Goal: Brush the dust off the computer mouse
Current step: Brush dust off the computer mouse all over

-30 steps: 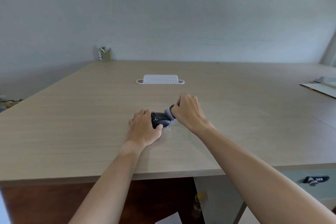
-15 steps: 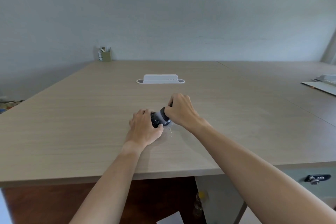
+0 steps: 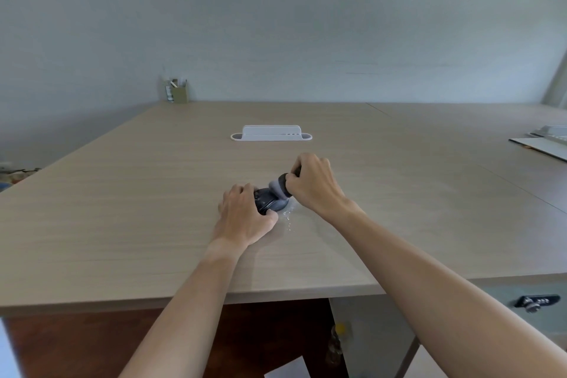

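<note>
A dark computer mouse (image 3: 266,201) lies on the wooden desk (image 3: 122,224) near its middle. My left hand (image 3: 245,215) grips the mouse from the near left side, covering much of it. My right hand (image 3: 313,184) is closed around a small brush (image 3: 278,186) with a grey head, and the bristles press on the mouse's far right end. White specks of dust (image 3: 288,218) lie on the desk just right of the mouse.
A white cable-slot cover (image 3: 271,134) sits behind the hands. A pen holder (image 3: 178,92) stands at the far left corner by the wall. Papers (image 3: 543,143) lie at the right edge. A drawer unit with a lock (image 3: 535,302) sits under the desk's right front.
My right hand swept the brush leftward over the mouse, then came back a little to the right. My left hand and the mouse stayed put.
</note>
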Motion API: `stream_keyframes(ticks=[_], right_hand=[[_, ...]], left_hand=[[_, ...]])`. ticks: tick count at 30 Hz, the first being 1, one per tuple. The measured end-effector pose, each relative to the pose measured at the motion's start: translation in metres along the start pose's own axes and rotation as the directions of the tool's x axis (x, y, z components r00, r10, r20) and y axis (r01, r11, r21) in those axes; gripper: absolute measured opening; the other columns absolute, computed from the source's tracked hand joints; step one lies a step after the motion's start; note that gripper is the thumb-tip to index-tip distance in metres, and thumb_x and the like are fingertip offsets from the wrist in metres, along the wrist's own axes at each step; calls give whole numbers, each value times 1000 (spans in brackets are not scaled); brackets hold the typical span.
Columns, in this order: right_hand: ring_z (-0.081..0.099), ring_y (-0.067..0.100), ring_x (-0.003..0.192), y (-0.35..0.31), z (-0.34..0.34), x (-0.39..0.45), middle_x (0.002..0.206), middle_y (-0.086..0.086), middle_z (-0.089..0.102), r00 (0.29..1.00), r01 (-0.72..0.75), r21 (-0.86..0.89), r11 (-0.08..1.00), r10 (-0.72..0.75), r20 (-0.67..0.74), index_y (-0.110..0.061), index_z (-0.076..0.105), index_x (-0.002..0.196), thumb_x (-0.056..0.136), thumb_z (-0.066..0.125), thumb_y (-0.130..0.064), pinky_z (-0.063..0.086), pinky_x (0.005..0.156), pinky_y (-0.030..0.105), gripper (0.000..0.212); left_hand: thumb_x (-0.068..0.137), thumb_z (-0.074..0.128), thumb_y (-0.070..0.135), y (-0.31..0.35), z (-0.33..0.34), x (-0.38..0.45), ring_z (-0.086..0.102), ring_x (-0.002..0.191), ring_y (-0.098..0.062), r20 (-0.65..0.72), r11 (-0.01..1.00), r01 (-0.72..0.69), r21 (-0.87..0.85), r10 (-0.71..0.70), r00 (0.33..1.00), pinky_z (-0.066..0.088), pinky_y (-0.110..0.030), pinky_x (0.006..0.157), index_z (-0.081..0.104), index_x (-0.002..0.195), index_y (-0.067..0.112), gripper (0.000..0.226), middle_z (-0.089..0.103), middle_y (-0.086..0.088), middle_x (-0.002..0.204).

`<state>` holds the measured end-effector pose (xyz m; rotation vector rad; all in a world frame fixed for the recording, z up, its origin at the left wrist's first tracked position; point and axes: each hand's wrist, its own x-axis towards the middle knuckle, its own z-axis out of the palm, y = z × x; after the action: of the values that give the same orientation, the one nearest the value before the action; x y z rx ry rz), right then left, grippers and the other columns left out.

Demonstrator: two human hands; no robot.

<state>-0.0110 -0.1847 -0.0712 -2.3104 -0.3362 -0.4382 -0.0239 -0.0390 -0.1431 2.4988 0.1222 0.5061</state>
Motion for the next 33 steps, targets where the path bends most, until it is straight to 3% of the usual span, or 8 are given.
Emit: stream_keyframes(ticks=[2,8,12,17,23,27,31,33], right_hand=[[59,46,88,-2,5,-2,85,31,67,999,31,14,999,-31,41,16,62,80,71,55,-5,49,60,46,24],[59,36,77,6,6,0,81,18,65,1000,-18,-6,1000,18,18,4,59,80,72,50,-14,49,59,44,22],[54,20,73,3,7,-1,69,-2,60,996,36,69,997,-42,77,-2,64,75,80,59,-6,38,53,19,8],[58,34,79,14,10,0,85,13,64,999,-17,-33,999,18,42,0,58,84,78,51,-10,48,60,40,14],[55,22,75,13,9,0,77,4,65,994,55,56,997,-60,92,-1,65,78,81,58,-6,41,54,24,9],[56,33,74,21,11,2,81,13,64,1000,4,-21,1000,-4,4,-1,58,81,79,53,-8,47,58,40,9],[53,20,72,12,10,-3,77,5,66,992,108,68,992,-113,60,-3,64,79,83,60,-8,39,54,24,7],[54,19,73,13,11,-3,75,2,64,986,120,51,992,-125,109,-3,65,79,82,60,-8,40,56,25,8]], left_hand=[[73,64,37,-1,0,0,43,118,-27,6,1000,10,-9,-10,1000,35,-36,101,55,114,21,46,51,-2,116],[75,66,41,-1,1,1,46,117,-27,-21,1000,13,-27,-13,1000,37,-37,100,53,117,19,49,52,-3,116],[74,66,42,-2,3,1,47,116,-28,-29,999,31,-27,-31,999,40,-38,97,54,110,17,45,53,-3,112],[74,67,40,-1,2,1,45,119,-28,-21,999,34,-41,-35,999,36,-37,100,53,119,19,51,52,-4,118],[72,64,35,-1,1,1,42,122,-26,19,998,30,-48,-29,999,35,-37,102,50,123,21,55,49,-2,120],[72,69,39,-2,3,1,43,126,-24,-23,996,31,-84,-33,999,33,-35,104,46,131,18,67,49,-3,127],[66,67,49,-5,5,3,47,117,-22,-17,997,31,-69,-32,999,37,-34,97,52,114,32,53,53,1,110],[66,66,52,-5,5,3,47,112,-20,-5,998,13,-62,-14,1000,38,-34,96,53,115,40,52,52,3,104]])
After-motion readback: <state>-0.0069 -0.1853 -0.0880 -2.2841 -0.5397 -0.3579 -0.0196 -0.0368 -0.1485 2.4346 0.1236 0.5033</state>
